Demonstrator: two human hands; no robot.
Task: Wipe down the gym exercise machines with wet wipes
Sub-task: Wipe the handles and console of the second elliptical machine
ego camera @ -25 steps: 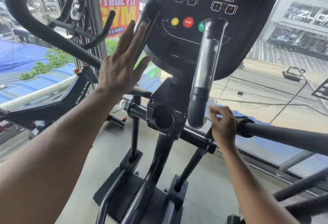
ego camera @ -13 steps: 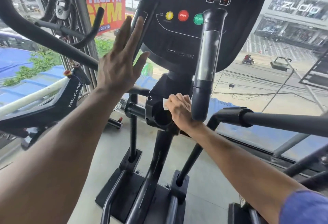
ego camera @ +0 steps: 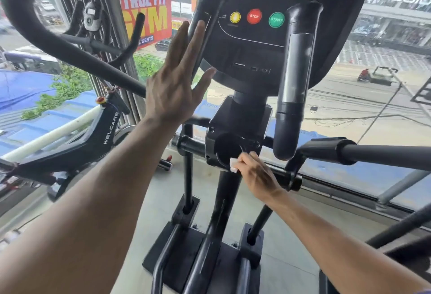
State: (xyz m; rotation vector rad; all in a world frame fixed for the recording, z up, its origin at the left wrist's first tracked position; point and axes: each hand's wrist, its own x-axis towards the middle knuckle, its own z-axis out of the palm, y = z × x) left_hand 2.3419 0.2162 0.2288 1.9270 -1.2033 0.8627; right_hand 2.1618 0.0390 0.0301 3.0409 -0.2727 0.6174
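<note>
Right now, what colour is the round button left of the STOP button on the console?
Yellow: the round yellow button sits left of the red STOP button; only the head view shows it.

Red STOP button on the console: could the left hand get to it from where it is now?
Probably yes. The left hand is open and raised beside the left grip bar, holding nothing, and the STOP button sits just to its right with nothing covering it. It would only need to pass around that bar.

A single head-worn wide-angle camera looks forward and down from close behind both outstretched arms, facing the machine's console (ego camera: 263, 25) and central post (ego camera: 224, 200) at arm's reach, with the floor (ego camera: 291, 235) below and a street-side window (ego camera: 373, 97) beyond.
</note>
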